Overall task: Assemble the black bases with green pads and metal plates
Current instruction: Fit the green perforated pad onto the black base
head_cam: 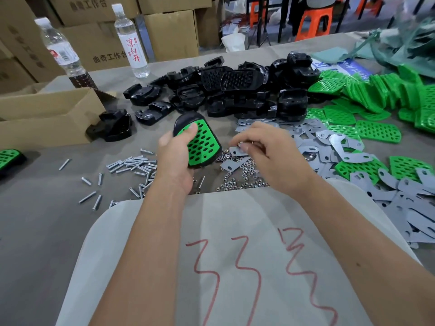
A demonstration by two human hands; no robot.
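Behind the tabletop (35,220), stacked cartons (98,43) read 曲奇工作台, and of two clear bottles, the right bottle (130,43) reads 凉白开 in red. Nearer me, a white cloth (235,267) bears red scrawl I cannot read. One pile of black bases (235,90) lies mid-table, green pads (376,95) and grey metal plates (412,208) to its right, too many to count. Her left hand (174,161) grips one held base (199,140) with a green pad fitted, thumb pressed on it. Her right hand (261,147) curls palm-down over loose nuts (240,177), fingertips pinching something small and unclear. Screws (131,163) lie scattered left.
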